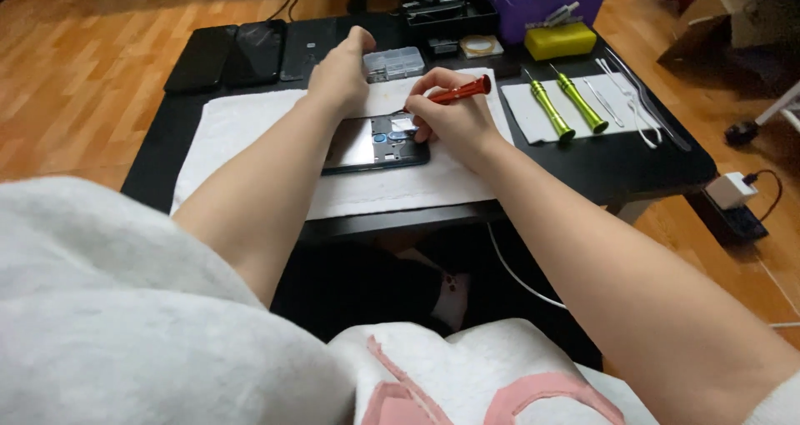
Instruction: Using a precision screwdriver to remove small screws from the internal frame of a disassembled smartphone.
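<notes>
While the red screwdriver is pressed into the opened phone, these are the points that matter:

Slip risk: red screwdriver [457, 91] sits at a slant in the right hand [452, 121]; if its tip skids, it could likely scratch the exposed parts inside the opened phone [377, 142].
Loose parts risk: any small screw lifted out could roll off the white mat [250, 125] under the phone, since the clear parts box [394, 62] lies beyond the phone, not beside the tip.
Shift risk: phone may slide on the mat if the left hand [340, 75] lets up.
Right hand: closed around the red screwdriver, resting over the phone's right end, tip down at the phone's upper right part.
Left hand: at the phone's far edge, fingers curled; whether it presses the phone or only hovers, I cannot tell.
Phone: flat on the mat, between both hands, back open.
Green screwdrivers [567, 104]: well right of the phone, on a small white sheet, untouched.
</notes>
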